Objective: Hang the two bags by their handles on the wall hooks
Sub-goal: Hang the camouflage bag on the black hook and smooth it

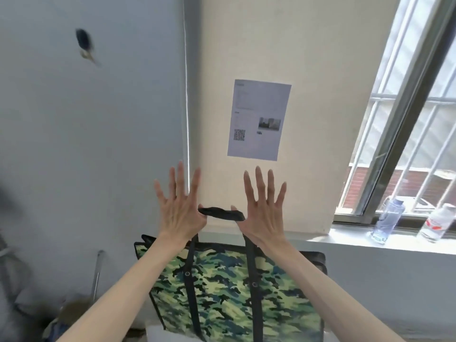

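A green camouflage bag with black straps hangs in front of me, low in the middle of the view. Its black handle stretches between my two thumbs and carries the bag. My left hand and my right hand are raised side by side, backs towards me, with fingers spread wide and only the thumbs hooked under the handle. A dark, blurred wall hook sits high on the grey wall at the upper left, well above and left of my hands. No second bag is in view.
A printed sheet is stuck to the cream wall just above my hands. A barred window fills the right side, with two plastic bottles on its sill. A metal pole leans at the lower left.
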